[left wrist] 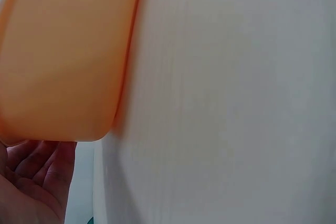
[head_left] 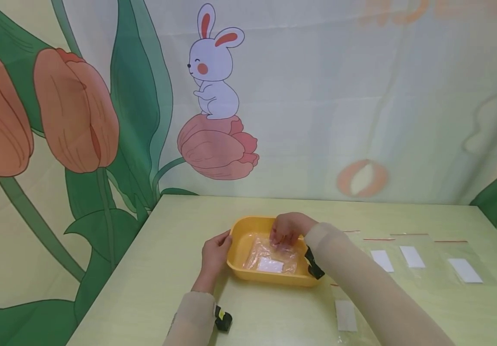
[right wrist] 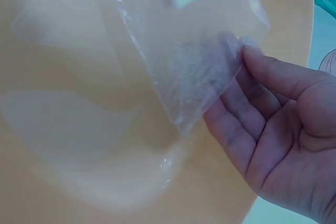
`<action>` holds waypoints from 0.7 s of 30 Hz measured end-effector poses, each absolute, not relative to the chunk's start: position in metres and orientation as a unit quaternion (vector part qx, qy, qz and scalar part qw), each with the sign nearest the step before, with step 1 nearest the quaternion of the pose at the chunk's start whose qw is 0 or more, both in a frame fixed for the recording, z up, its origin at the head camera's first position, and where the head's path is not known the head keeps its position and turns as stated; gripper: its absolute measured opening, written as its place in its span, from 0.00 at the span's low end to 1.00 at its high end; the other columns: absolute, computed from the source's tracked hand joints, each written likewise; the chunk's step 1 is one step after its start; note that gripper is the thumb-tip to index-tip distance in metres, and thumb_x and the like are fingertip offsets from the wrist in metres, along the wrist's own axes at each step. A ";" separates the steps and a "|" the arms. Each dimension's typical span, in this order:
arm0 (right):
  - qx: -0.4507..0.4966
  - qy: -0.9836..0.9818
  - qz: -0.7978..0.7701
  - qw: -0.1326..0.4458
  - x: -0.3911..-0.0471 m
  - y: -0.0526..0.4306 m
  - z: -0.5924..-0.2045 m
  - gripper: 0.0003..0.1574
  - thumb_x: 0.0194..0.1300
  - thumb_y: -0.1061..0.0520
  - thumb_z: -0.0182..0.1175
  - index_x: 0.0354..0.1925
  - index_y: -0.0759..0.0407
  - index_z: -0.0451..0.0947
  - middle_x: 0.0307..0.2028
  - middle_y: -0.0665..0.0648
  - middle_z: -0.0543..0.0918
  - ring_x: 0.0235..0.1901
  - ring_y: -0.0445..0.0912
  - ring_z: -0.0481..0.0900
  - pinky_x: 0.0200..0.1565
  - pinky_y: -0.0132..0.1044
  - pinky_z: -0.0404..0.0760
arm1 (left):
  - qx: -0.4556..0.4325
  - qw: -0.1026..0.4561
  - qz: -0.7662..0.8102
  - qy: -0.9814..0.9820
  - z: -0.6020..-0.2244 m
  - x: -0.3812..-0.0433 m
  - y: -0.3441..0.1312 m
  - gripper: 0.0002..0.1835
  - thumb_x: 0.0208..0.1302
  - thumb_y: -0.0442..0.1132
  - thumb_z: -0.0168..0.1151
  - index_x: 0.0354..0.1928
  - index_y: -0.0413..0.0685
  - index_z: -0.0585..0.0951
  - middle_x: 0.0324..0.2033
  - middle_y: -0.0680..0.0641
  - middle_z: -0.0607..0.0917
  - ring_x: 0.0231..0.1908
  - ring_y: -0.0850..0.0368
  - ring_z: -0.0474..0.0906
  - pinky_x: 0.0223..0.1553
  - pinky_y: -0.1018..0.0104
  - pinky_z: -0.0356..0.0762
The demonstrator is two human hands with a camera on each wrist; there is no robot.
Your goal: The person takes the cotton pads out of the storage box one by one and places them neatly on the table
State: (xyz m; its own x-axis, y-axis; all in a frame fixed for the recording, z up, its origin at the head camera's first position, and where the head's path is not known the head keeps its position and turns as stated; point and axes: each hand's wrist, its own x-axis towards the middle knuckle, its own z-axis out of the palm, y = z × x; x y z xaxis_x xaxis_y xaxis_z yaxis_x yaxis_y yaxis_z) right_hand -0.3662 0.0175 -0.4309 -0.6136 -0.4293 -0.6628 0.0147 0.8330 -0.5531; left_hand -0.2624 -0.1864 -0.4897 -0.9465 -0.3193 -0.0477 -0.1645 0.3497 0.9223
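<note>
A yellow plastic tray (head_left: 270,278) sits on the table, with a clear plastic bag (head_left: 253,251) bearing a white label (head_left: 270,265) inside it. My left hand (head_left: 215,257) grips the tray's left end, thumb at the rim; in the left wrist view the fingers of that hand (left wrist: 39,182) lie against the outside of the tray's end wall (left wrist: 63,66). Reaching over the far right side, my right hand (head_left: 289,228) is at the bag's upper edge. Up close in the right wrist view, that hand (right wrist: 283,124) pinches the bag (right wrist: 194,61) between thumb and fingers.
Right of the tray, several clear zip bags (head_left: 465,270) with red seal lines and white labels lie on the pale table (head_left: 188,216). One more bag (head_left: 345,315) lies nearer, partly under the right sleeve (head_left: 361,278). A printed cloth (head_left: 296,120) hangs behind.
</note>
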 end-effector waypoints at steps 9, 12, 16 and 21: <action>-0.138 0.858 -0.264 0.418 -0.361 0.020 -0.419 0.03 0.71 0.63 0.61 0.39 0.60 0.82 0.31 0.51 0.80 0.29 0.42 0.77 0.34 0.28 0.80 | 0.147 0.078 -0.556 -0.814 -0.488 -0.262 -0.186 0.19 0.76 0.38 0.55 0.62 0.36 0.80 0.61 0.36 0.84 0.65 0.40 0.79 0.65 0.50 0.81; -0.145 0.859 -0.262 0.414 -0.362 0.020 -0.417 0.03 0.71 0.63 0.61 0.38 0.59 0.82 0.31 0.51 0.79 0.29 0.42 0.75 0.34 0.27 0.79 | 0.148 0.079 -0.553 -0.816 -0.487 -0.261 -0.186 0.19 0.76 0.38 0.55 0.62 0.36 0.81 0.61 0.36 0.84 0.65 0.40 0.79 0.65 0.51 0.81; -0.153 0.859 -0.262 0.413 -0.364 0.021 -0.416 0.04 0.71 0.64 0.60 0.38 0.59 0.81 0.30 0.50 0.79 0.27 0.41 0.75 0.32 0.26 0.80 | 0.149 0.079 -0.552 -0.817 -0.487 -0.261 -0.185 0.19 0.76 0.38 0.55 0.62 0.37 0.81 0.61 0.36 0.84 0.65 0.40 0.79 0.65 0.51 0.81; -0.159 0.856 -0.268 0.413 -0.366 0.021 -0.414 0.05 0.72 0.65 0.58 0.40 0.61 0.81 0.30 0.50 0.79 0.25 0.39 0.76 0.29 0.25 0.79 | 0.147 0.076 -0.552 -0.817 -0.487 -0.261 -0.186 0.19 0.76 0.38 0.55 0.62 0.36 0.81 0.60 0.35 0.84 0.65 0.40 0.79 0.64 0.51 0.82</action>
